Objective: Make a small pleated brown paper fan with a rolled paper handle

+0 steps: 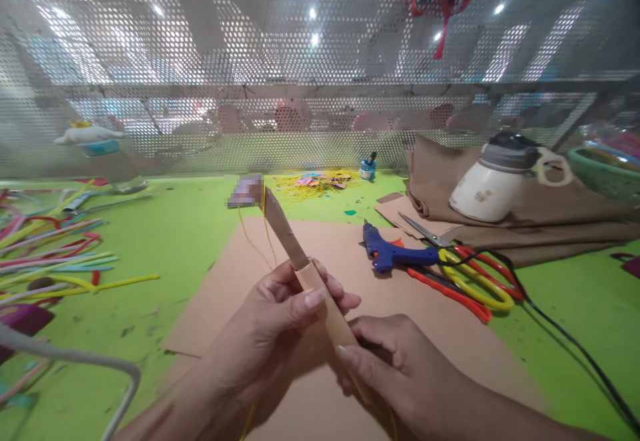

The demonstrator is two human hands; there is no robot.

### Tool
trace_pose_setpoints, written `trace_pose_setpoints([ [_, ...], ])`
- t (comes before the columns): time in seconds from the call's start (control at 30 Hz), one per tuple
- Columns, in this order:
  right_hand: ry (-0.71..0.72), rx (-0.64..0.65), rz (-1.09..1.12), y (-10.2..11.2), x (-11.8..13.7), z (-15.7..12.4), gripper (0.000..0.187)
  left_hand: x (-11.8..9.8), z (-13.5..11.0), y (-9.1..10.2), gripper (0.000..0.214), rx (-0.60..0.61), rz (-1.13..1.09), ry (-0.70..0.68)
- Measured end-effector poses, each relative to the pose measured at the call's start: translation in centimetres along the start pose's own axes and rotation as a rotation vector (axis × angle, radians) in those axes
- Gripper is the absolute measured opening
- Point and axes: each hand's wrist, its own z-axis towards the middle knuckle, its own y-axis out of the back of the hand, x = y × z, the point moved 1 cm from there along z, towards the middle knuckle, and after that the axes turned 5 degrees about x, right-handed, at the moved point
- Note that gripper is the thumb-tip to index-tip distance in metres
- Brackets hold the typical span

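Note:
Both hands hold a long, narrow brown paper piece, slanted from upper left to lower right. Its lower part is a light tan folded sleeve point(336, 321), with a darker brown strip point(284, 226) coming out of the top. My left hand point(280, 318) pinches the sleeve near its upper edge, thumb in front. Lower down, my right hand point(390, 361) grips the same sleeve between thumb and fingers. A thin yellow string point(256, 248) loops down from the strip's upper end. Beside that end is a small blurred patch point(243, 191), too pixelated to make out.
Tan paper sheets point(240, 254) lie under the hands on the green table. To the right are a blue glue gun point(385, 248), scissors point(475, 281), folded brown cloth point(440, 181) and a white bottle point(493, 184). Coloured pipe cleaners point(55, 261) spread at left, behind a grey curved bar point(75, 354).

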Motion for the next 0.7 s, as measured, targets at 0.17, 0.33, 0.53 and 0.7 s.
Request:
trace_pose_setpoints([
  [0.17, -0.014, 0.004, -0.005, 0.07, 0.02, -0.20, 0.035, 0.09, -0.04, 0.08, 0.022, 0.021, -0.007, 0.002],
  [0.33, -0.039, 0.007, -0.015, 0.14, 0.15, -0.17, 0.034, 0.08, -0.14, -0.15, 0.025, 0.001, -0.023, 0.005],
  [0.53, -0.053, 0.014, 0.001, 0.13, 0.12, 0.07, 0.033, 0.29, -0.07, -0.04, 0.023, -0.003, -0.023, -0.010],
  [0.7, -0.051, 0.055, 0.100, -0.08, -0.13, 0.17, 0.040, 0.15, -0.06, -0.26, 0.024, -0.034, -0.030, -0.002],
])
